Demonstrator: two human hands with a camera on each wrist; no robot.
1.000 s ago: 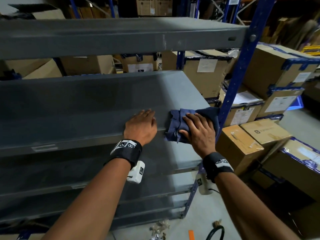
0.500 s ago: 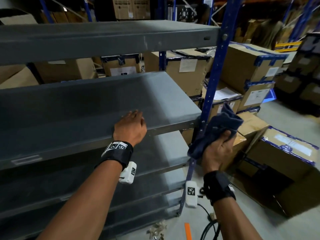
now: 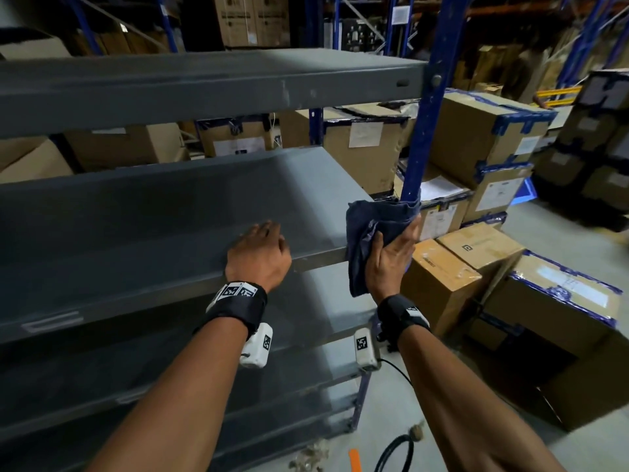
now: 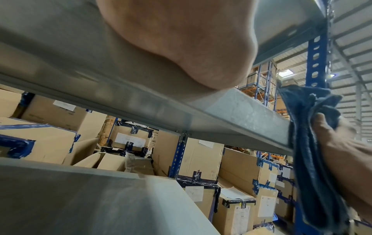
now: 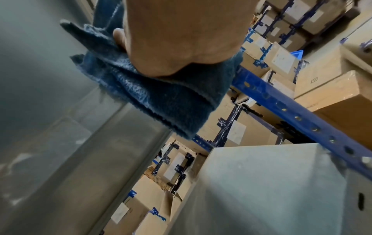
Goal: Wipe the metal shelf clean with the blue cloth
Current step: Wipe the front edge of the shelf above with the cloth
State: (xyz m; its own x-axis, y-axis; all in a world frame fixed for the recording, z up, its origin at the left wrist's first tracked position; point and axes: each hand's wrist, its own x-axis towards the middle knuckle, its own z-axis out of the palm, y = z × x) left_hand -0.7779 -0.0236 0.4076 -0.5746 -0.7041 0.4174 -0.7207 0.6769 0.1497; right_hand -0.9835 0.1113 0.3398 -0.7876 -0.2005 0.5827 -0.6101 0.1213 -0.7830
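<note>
The grey metal shelf (image 3: 170, 212) spans the middle of the head view. My left hand (image 3: 258, 250) rests flat on its front edge and holds nothing; in the left wrist view the left hand (image 4: 181, 39) lies on the shelf lip. My right hand (image 3: 391, 257) grips the blue cloth (image 3: 374, 219) at the shelf's front right corner, wrapping it against the blue upright post (image 3: 422, 131). The cloth (image 4: 308, 111) hangs over the shelf end, with a tail below the hand. In the right wrist view the cloth (image 5: 161, 89) is bunched under the right hand (image 5: 181, 31).
Another grey shelf (image 3: 204, 86) runs above and a lower shelf (image 3: 306, 369) below. Taped cardboard boxes (image 3: 483, 137) stack behind and to the right, with more boxes (image 3: 442, 277) on the floor. A black cable (image 3: 394, 451) and an orange item (image 3: 354, 461) lie on the floor.
My right hand took the cloth off the shelf top, dropped beside the post, then rose to the shelf's right corner at the post. My left hand stayed on the shelf edge.
</note>
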